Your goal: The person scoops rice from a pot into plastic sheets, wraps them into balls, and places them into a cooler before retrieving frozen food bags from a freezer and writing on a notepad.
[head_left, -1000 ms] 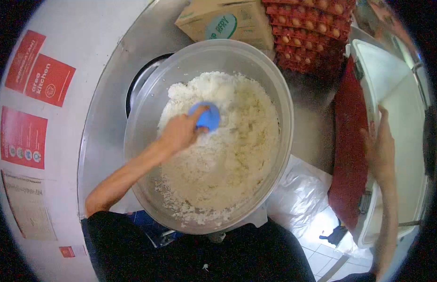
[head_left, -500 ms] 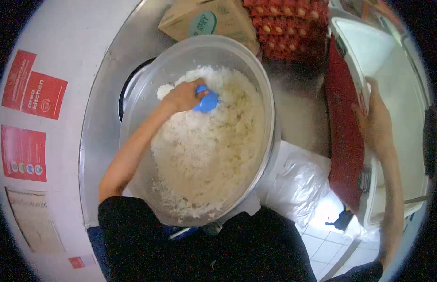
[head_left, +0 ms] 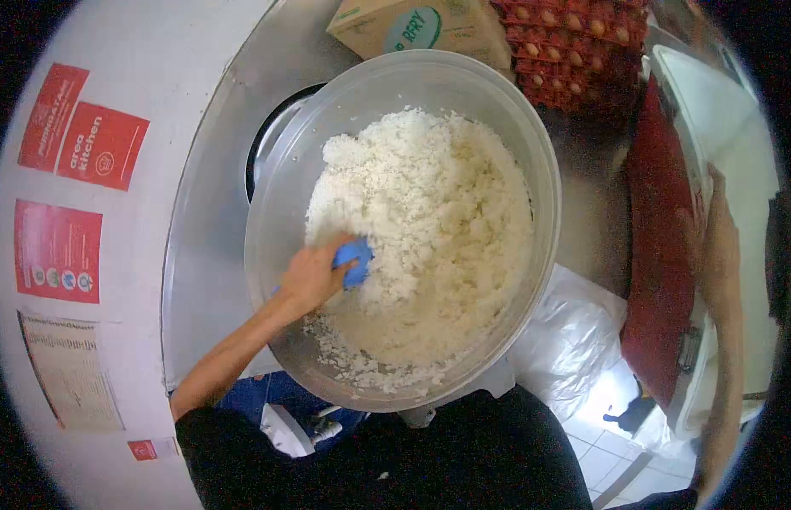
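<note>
My left hand (head_left: pixel 310 276) is closed around a small blue plastic scoop (head_left: pixel 354 262), whose full shape my fingers partly cover. The scoop touches the left side of a heap of cooked white rice (head_left: pixel 438 195). A large, round, translucent tub (head_left: pixel 276 212) holds the rice, with loose grains stuck along its near wall. Off to the right, my right hand (head_left: pixel 717 246) grips the side of an open red cooler box (head_left: pixel 659 246) with a white inside. Its fingers are blurred and partly hidden there.
A cardboard box (head_left: pixel 455 38) and stacked red trays of eggs (head_left: pixel 574 51) stand behind the tub. A metal surface (head_left: pixel 200 246) lies to the left, beside a wall with red signs (head_left: pixel 102 144). Clear plastic (head_left: pixel 574 331) lies between tub and cooler box.
My left hand has brought the blue scoop from the far part of the rice nearer, to the heap's left side. The view has shifted, so the tub appears farther right.
</note>
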The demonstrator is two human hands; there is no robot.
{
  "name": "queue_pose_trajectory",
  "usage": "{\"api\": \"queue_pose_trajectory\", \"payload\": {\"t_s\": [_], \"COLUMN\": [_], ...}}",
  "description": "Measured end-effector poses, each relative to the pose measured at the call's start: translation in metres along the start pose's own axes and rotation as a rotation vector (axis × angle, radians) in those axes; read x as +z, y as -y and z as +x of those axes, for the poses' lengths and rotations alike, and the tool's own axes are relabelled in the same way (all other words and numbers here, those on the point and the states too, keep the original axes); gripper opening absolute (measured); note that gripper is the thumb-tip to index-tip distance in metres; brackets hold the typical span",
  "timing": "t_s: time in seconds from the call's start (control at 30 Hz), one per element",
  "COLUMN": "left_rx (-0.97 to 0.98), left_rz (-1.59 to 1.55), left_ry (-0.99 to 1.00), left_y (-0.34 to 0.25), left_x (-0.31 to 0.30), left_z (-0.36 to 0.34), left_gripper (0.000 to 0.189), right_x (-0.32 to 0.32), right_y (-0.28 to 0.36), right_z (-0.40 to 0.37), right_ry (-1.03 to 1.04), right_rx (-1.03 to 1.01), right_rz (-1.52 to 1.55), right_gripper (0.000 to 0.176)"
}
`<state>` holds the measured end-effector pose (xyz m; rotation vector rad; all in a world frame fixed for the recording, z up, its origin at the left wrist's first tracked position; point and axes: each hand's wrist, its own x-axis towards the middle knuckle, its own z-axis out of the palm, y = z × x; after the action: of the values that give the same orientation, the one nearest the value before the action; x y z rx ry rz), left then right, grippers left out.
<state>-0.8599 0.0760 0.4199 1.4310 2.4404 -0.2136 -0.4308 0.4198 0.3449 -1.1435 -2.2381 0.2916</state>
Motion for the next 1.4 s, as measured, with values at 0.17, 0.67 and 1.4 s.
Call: {"api": "queue_pose_trajectory", "payload": {"t_s": [0.17, 0.67, 1.4], "left_rx": [0.029, 0.285, 0.35], "left_rz": [-0.02, -0.16, -0.119], "left_ry": [-0.101, -0.142, -0.197], "left_y": [-0.008, -0.024, -0.086], "left_x": [0.017, -0.064, 0.004], "left_z": [0.048, 0.043, 0.11], "left_gripper": [0.029, 0.035, 0.038], "right_x": [-0.002, -0.007, -0.016], "right_y": [0.006, -0.005, 0.016], "right_z": [0.002, 0.003, 0.001], "right_ry": [0.117, 0.065, 0.062], "right_rx": [0.173, -0.002, 0.059], "right_rz": [-0.05, -0.002, -0.016], "right_gripper": [0.064, 0.052, 0.06]}}
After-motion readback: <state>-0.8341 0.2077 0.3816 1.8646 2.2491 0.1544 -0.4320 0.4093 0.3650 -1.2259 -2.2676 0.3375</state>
